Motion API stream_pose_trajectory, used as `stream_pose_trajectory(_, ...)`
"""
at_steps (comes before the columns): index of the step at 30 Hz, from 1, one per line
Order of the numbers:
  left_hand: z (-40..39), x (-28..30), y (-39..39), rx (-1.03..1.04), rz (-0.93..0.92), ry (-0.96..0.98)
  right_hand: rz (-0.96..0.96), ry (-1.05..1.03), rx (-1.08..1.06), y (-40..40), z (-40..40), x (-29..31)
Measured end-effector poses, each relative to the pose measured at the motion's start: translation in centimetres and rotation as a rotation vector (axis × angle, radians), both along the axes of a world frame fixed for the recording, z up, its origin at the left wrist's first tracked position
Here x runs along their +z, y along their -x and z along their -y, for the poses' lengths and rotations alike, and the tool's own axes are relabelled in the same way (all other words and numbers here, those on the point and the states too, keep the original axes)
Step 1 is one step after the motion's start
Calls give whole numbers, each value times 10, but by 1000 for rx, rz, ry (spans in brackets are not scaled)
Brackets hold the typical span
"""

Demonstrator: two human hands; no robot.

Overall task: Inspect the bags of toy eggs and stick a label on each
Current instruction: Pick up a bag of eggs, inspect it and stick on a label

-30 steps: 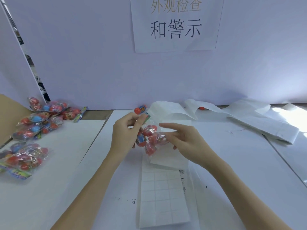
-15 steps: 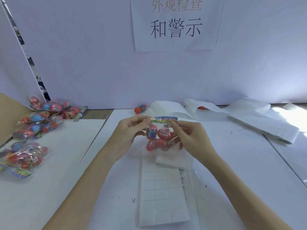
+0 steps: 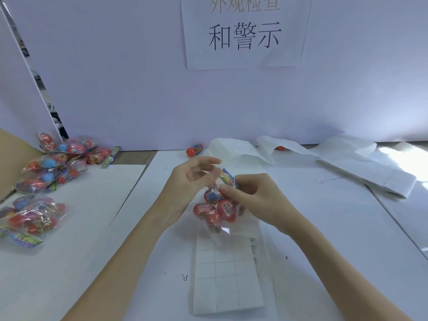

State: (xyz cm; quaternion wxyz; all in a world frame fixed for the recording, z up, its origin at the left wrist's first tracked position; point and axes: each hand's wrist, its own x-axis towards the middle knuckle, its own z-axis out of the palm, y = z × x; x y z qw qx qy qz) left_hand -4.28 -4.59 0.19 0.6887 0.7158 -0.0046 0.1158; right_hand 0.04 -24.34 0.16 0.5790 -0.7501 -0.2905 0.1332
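A clear bag of red and blue toy eggs [image 3: 216,210] hangs just above the white table [image 3: 324,228] at centre. My right hand [image 3: 254,196] pinches the bag's neck just under its colourful header card [image 3: 228,178], which tilts up to the left. My left hand [image 3: 190,181] is beside the bag's upper left with its fingers loosely curled and blurred; I see no grip on the bag. A white label sheet [image 3: 224,274] with a grid of labels lies flat under the bag, towards me.
Several more egg bags lie in two heaps at the left [image 3: 60,163] [image 3: 32,216], beside a brown cardboard flap [image 3: 9,158]. A loose red egg [image 3: 194,150] sits by the back wall. Used white backing paper [image 3: 347,163] sprawls at the back right.
Half a second ago both hands held the header card level. Now the left hand has come off it, the card has tilted, and the bag hangs lower from the right hand.
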Motion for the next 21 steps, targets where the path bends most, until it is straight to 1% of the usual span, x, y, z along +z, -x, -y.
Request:
stream_pose_trajectory(3,-6,1,0,60,-62,1,21,-67,-148,-4,-1,-2)
stream_pose_trajectory(6,-11,1,0,32,-78,-19,-27,-172,-214,-7,2,0)
stream_pose_trajectory(7,-11,1,1,40,-66,-28,-21,-171,-229,-7,3,0)
stream_pose_trajectory(9,-11,-1,1,62,-47,-51,29,-96,-261,-8,4,0)
stream_pose_trajectory(12,-9,-1,1,73,-53,-3,70,5,-260,-9,6,-1)
stream_pose_trajectory(15,-10,1,2,76,-62,165,16,-47,-250,-9,7,2)
stream_pose_trajectory(17,-9,1,0,93,-75,231,-38,-85,-230,-8,4,2)
stream_pose_trajectory(19,-6,0,-1,132,-96,253,-113,-111,-209,-6,1,2)
stream_pose_trajectory(21,-5,-2,-2,178,-87,213,-165,-112,-174,-4,1,3)
